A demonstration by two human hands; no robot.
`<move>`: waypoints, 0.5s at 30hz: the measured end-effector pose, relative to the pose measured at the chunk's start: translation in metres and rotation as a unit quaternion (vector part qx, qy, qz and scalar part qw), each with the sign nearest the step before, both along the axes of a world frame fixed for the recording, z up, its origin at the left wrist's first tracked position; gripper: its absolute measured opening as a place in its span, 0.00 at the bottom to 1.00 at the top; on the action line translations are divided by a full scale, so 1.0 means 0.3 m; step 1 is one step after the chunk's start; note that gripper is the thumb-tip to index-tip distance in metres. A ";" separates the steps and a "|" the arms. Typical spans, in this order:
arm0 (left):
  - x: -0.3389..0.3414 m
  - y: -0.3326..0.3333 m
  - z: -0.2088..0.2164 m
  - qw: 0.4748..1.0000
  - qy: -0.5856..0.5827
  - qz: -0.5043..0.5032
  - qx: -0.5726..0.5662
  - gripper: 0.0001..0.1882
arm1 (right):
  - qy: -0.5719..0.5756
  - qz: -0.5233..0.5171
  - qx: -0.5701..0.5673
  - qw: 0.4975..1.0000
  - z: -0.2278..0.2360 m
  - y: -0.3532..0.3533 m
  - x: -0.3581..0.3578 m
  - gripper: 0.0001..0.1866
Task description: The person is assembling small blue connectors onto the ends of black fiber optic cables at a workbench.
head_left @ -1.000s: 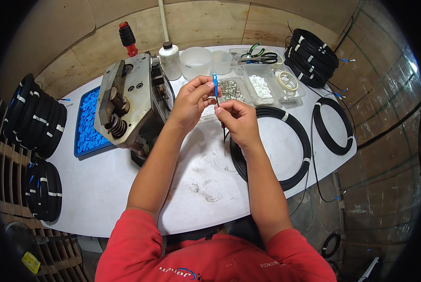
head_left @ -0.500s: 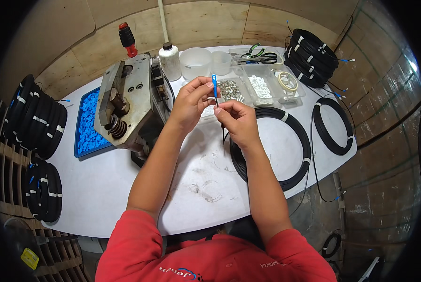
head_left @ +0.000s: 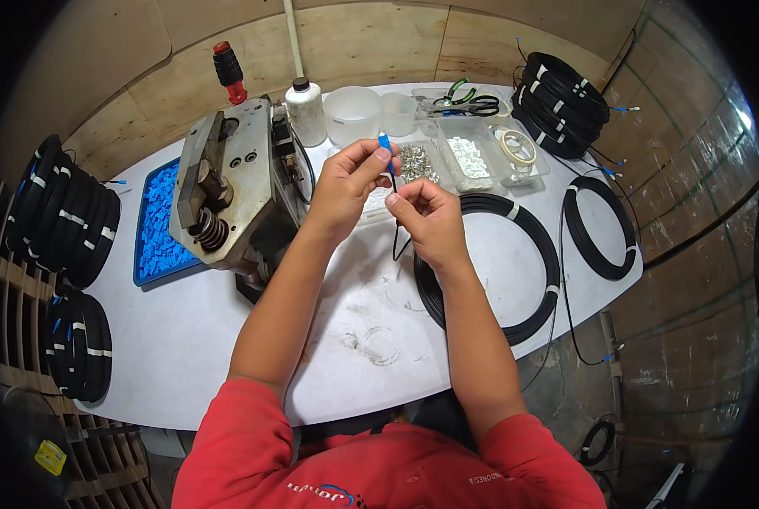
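Note:
Between the thumb and fingers of my left hand (head_left: 351,182) is a blue cable connector (head_left: 385,141), its pale tip pointing up and away from me. A thin black cable (head_left: 394,180) runs down out of it. Lower on that cable, my right hand (head_left: 429,216) pinches it between thumb and forefinger. Below the right hand the cable hangs in a small loop beside a large black cable coil (head_left: 554,276), which lies on the white table (head_left: 354,339) under my right wrist.
At left stands a metal press (head_left: 235,187) beside a blue tray (head_left: 161,222) of blue connector parts. Behind my hands are a white bottle (head_left: 306,110), plastic tubs (head_left: 351,114), a bin of white pieces (head_left: 467,161) and scissors (head_left: 481,105). Stacked coils (head_left: 559,106) stand at the far right.
The blue connector has turned slightly and tilted to the left in my left fingers. The cable below my right hand now bends into a visible loop. Both arms stay nearly in place.

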State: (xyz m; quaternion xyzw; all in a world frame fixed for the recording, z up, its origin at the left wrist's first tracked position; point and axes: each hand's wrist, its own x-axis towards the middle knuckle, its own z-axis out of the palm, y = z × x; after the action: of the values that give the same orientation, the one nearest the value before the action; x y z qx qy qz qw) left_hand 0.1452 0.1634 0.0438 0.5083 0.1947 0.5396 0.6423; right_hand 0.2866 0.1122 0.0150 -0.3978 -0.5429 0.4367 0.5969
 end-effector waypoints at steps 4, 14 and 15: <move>-0.018 0.012 -0.005 0.993 -0.078 -0.075 -0.050 0.11 | 0.073 0.077 -0.043 0.993 0.035 -0.013 -0.012 0.07; -0.013 0.010 -0.007 0.993 -0.069 -0.075 -0.060 0.12 | 0.015 0.050 -0.029 0.998 0.008 -0.004 -0.003 0.08; -0.013 0.011 -0.008 0.994 -0.065 -0.069 -0.056 0.12 | 0.008 0.046 -0.034 0.998 0.010 -0.006 -0.004 0.09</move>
State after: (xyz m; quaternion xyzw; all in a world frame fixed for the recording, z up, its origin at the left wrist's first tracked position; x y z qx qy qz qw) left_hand 0.1413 0.1667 0.0414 0.4478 0.1470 0.5144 0.7164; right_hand 0.2855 0.1104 0.0179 -0.3890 -0.5401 0.4855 0.5668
